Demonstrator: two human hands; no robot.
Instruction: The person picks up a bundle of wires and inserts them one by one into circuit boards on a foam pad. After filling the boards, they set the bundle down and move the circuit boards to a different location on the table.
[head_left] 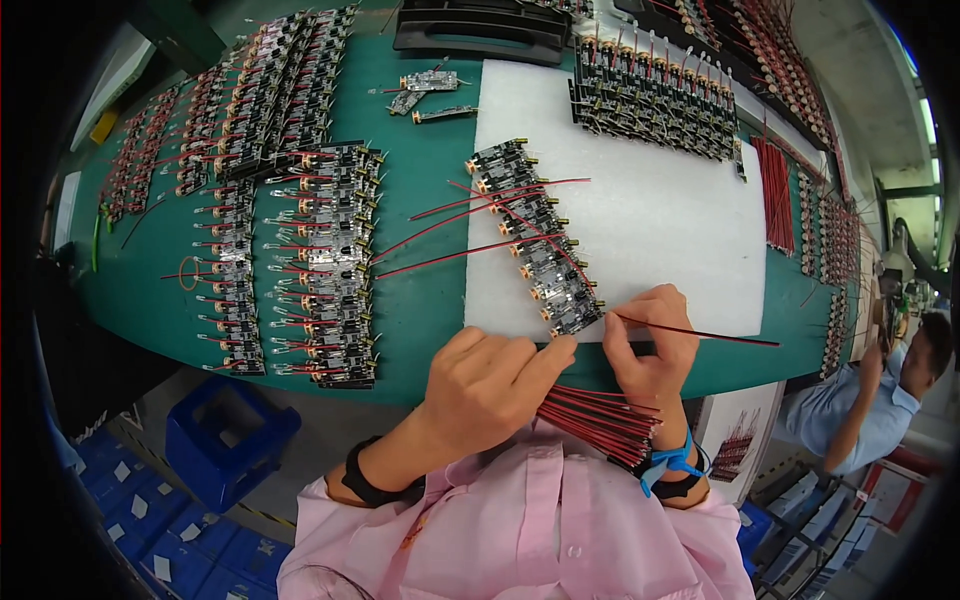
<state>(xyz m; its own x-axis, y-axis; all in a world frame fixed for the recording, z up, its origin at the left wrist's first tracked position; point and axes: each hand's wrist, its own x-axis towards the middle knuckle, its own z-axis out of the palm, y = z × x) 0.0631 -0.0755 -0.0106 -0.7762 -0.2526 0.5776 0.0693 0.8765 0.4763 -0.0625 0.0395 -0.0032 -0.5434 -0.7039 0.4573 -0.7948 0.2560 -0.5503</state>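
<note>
A strip of joined black circuit boards (pixel 545 240) lies slanted on a white foam sheet (pixel 670 220), with several loose red wires across it. My left hand (pixel 490 380) is closed at the strip's near end, its fingertips close to the last board. From under those fingers fans a bundle of red and black wires (pixel 605 425), which the hand seems to grip; the palm side is hidden. To the right, my right hand (pixel 655 345) pinches a single thin dark red wire (pixel 710 333) beside the strip's near corner. The wire's tip at the board is too small to make out.
Rows of wired circuit boards (pixel 325 265) cover the green table's left side. More board strips (pixel 655 95) sit on the foam's far edge, below a black tray (pixel 480 35). Red wires (pixel 773 195) lie to the right. A blue stool (pixel 225 430) stands below left; a co-worker (pixel 860 400) is at right.
</note>
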